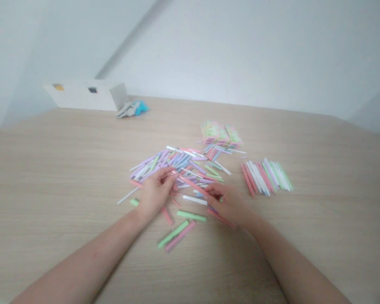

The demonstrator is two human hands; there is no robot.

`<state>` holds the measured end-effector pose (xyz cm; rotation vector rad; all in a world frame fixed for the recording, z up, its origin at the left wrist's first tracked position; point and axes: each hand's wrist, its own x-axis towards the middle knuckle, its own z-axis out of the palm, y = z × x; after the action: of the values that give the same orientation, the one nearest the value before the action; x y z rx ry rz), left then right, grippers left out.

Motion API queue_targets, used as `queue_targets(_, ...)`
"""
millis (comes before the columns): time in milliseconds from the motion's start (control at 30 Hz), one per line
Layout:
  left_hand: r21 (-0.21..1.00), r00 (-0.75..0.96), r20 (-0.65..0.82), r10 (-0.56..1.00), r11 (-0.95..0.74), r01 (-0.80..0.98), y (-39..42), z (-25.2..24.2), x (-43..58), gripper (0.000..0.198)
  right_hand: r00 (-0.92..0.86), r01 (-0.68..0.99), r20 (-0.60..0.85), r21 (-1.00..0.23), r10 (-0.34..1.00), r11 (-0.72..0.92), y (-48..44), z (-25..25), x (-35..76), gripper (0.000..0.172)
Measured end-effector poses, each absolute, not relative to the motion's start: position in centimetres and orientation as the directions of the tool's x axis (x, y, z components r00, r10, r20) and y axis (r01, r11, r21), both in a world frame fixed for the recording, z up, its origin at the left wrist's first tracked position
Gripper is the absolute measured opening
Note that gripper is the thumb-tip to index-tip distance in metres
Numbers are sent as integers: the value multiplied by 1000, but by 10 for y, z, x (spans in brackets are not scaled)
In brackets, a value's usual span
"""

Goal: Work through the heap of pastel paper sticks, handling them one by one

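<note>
Both of my hands work low over a loose heap of pastel paper sticks (174, 162) on the table. My left hand (155, 194) pinches one end of a long pink paper stick (193, 185), and my right hand (224, 203) seems to grip its other end. Under my right hand lies another pink stick (221, 217). Close to my wrists lie a green stick (191, 216), a white stick (194, 200), and a pink and green pair (176, 234). My fingers hide part of the heap.
The light wood table (50, 169) spreads on all sides. A neat row of sorted sticks (266, 177) lies to the right. Beyond the heap stand pastel packets (221, 134). A white box (85, 95) and a grey and blue bundle (132, 109) sit at the back edge.
</note>
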<state>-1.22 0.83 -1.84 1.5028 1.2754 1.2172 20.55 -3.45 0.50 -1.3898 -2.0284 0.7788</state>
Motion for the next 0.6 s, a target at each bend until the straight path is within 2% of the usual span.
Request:
queue_targets(167, 947, 26, 184, 983, -184, 263, 9, -19, -14, 40, -316, 626, 90, -728, 945, 278, -37, 6, 202, 14)
queue_targets(400, 980, 46, 181, 983, -184, 79, 9, -16, -11, 28, -313, 612, 75, -747, 947, 261, -39, 6, 200, 13)
queue_targets(600, 982, 8, 182, 983, -182, 53, 10, -18, -12, 23, -285, 612, 106, -745, 953, 266, -38, 1, 201, 11)
